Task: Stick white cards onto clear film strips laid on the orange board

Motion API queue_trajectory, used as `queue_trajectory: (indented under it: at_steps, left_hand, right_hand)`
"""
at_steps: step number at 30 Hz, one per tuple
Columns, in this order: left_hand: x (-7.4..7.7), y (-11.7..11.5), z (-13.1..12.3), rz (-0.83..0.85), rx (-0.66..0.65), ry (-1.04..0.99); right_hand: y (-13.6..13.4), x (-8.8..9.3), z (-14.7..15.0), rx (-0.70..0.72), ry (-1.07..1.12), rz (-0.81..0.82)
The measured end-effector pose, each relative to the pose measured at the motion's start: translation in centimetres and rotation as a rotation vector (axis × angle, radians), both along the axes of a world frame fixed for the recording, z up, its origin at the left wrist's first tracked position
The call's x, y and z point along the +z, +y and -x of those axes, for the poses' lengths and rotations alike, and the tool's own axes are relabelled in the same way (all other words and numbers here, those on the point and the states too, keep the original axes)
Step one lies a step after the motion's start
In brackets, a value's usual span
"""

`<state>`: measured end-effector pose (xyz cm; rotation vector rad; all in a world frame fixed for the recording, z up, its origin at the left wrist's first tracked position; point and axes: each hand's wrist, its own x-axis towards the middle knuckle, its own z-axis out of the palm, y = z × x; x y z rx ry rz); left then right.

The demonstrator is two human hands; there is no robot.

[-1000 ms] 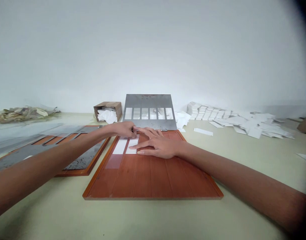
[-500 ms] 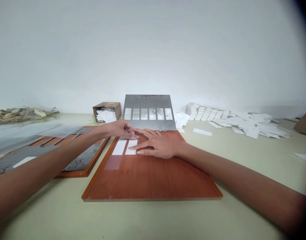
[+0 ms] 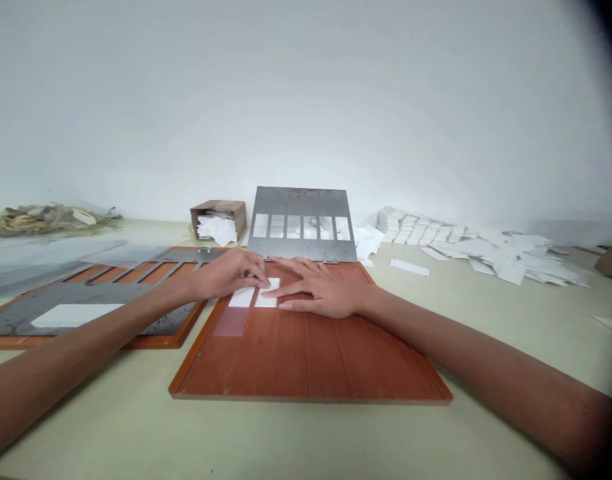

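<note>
Pressing on the only two white paper strips [image 3: 256,297] laid by the far edge of a red-brown board [image 3: 306,360], the right hand [image 3: 319,293] lies spread while the left hand [image 3: 231,275] curls narrow against them, any grip impossible to tell, the hinged steel stencil [image 3: 302,203] standing raised behind.

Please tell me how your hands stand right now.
Left hand, right hand on two white paper strips. Orange board beneath. Steel stencil plate hinged up beyond.
</note>
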<state>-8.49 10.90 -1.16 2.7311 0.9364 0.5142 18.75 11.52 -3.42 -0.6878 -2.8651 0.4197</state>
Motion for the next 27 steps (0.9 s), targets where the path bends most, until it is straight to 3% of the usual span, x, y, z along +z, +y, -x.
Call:
queue_trajectory:
  at_steps: [10, 27]
  left_hand:
    - [0.24, 0.12, 0.66, -0.031, -0.136, 0.171]
    - [1.00, -0.41, 0.10, 0.009, -0.151, 0.188]
  right_hand:
    - [-0.03, -0.02, 0.09, 0.005, 0.002, -0.021]
    - [0.48, -0.30, 0.10, 0.060, 0.013, 0.016]
